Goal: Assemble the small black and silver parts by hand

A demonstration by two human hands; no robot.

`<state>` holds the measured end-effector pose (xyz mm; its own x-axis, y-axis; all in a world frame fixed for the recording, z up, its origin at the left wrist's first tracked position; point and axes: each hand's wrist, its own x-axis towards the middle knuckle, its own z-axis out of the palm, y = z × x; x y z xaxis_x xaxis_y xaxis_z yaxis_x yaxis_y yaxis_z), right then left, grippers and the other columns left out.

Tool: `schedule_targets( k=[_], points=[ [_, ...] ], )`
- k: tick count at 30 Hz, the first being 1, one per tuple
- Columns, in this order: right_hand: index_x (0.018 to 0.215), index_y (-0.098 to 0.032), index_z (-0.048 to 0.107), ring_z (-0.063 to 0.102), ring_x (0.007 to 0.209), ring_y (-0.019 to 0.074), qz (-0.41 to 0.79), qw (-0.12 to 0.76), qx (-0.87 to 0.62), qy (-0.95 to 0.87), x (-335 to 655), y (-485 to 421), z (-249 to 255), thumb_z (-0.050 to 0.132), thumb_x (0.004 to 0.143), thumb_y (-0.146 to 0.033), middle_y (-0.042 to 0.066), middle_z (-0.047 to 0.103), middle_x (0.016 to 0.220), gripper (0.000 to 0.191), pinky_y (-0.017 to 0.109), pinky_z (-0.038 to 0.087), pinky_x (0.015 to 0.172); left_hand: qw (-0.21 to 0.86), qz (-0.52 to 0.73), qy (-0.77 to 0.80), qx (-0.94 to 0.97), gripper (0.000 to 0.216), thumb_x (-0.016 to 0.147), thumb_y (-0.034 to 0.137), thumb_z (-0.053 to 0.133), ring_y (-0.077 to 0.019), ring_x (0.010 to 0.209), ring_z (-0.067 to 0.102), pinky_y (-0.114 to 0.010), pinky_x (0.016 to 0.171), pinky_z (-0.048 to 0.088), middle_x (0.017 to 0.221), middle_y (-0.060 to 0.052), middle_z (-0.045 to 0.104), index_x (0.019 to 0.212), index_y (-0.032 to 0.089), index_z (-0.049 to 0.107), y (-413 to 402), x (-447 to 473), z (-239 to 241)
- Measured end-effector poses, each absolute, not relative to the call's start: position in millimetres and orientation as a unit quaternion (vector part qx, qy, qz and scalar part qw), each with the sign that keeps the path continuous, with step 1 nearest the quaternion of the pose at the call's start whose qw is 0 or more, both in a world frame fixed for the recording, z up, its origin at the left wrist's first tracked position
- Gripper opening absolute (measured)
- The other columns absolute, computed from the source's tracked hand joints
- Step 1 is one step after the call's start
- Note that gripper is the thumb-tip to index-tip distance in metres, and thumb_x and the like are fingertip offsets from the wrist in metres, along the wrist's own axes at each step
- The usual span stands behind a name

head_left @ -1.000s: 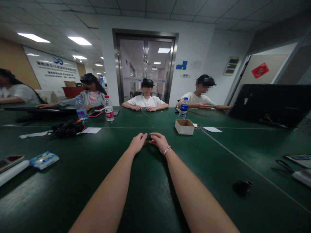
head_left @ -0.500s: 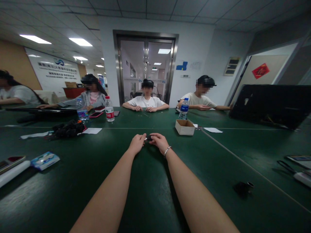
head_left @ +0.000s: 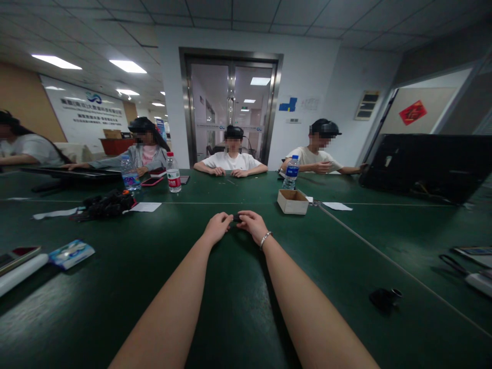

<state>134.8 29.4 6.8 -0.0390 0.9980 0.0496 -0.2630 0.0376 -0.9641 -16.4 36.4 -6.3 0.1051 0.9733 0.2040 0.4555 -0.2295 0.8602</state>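
Both my arms reach forward over the dark green table (head_left: 238, 307). My left hand (head_left: 217, 227) and my right hand (head_left: 251, 225) meet at the table's middle, fingers curled in a pinch around a small dark object (head_left: 237, 218) held between them. I cannot make out what the object is. A silver bracelet (head_left: 264, 239) sits on my right wrist.
A small open cardboard box (head_left: 292, 201) stands beyond my right hand. Water bottles (head_left: 172, 173) (head_left: 290, 172), a black bundle (head_left: 105, 204), papers, a tissue pack (head_left: 71, 253) and a small black item (head_left: 384, 298) lie around. Other people sit at the far side.
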Motion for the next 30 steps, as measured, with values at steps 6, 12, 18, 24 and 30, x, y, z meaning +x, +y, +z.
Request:
schedule_targets(
  k=[6,12,18,24,30],
  points=[
    [0.082,-0.014,0.063,0.059,0.044,0.0088,0.564,0.562,-0.408,-0.447,134.2,29.4,7.4,0.059,0.07,-0.009,-0.004,0.056,0.05,0.013,0.021,0.051,0.053,0.336,0.424,0.536,0.648,0.051,0.077,0.064,0.035,-0.015,0.062,0.057,-0.026,0.058,0.044,0.072,-0.004,0.061,0.075,0.018,0.057,32.7,-15.0,-3.0],
    [0.081,-0.014,0.062,0.059,0.044,0.0085,0.563,0.556,-0.413,-0.451,134.3,28.6,8.2,0.06,0.07,-0.009,-0.004,0.056,0.051,0.012,0.02,0.052,0.052,0.313,0.401,0.547,0.665,0.053,0.078,0.062,0.033,-0.0148,0.058,0.055,-0.026,0.058,0.043,0.064,-0.004,0.06,0.065,0.017,0.057,33.8,-15.1,-3.2],
    [0.082,-0.014,0.062,0.059,0.044,0.0088,0.565,0.561,-0.409,-0.446,134.5,28.2,8.4,0.06,0.07,-0.01,-0.005,0.056,0.049,0.013,0.021,0.053,0.054,0.324,0.409,0.522,0.675,0.048,0.074,0.063,0.041,-0.0153,0.064,0.057,-0.025,0.059,0.042,0.074,-0.003,0.062,0.076,0.018,0.058,33.8,-16.5,-3.3],
    [0.08,-0.015,0.063,0.059,0.043,0.0086,0.56,0.56,-0.405,-0.456,134.6,28.7,7.4,0.062,0.069,-0.011,-0.005,0.055,0.048,0.011,0.02,0.052,0.051,0.309,0.379,0.551,0.676,0.056,0.077,0.064,0.033,-0.0161,0.061,0.056,-0.027,0.062,0.041,0.068,-0.005,0.063,0.068,0.017,0.06,34.4,-17.7,-2.3],
    [0.08,-0.014,0.063,0.059,0.044,0.0085,0.564,0.558,-0.41,-0.451,134.9,29.4,7.0,0.061,0.069,-0.011,-0.005,0.055,0.048,0.011,0.02,0.052,0.051,0.316,0.374,0.545,0.681,0.053,0.077,0.063,0.035,-0.0157,0.062,0.056,-0.027,0.062,0.042,0.069,-0.004,0.063,0.068,0.017,0.06,36.1,-17.1,-3.5]
  ],
)
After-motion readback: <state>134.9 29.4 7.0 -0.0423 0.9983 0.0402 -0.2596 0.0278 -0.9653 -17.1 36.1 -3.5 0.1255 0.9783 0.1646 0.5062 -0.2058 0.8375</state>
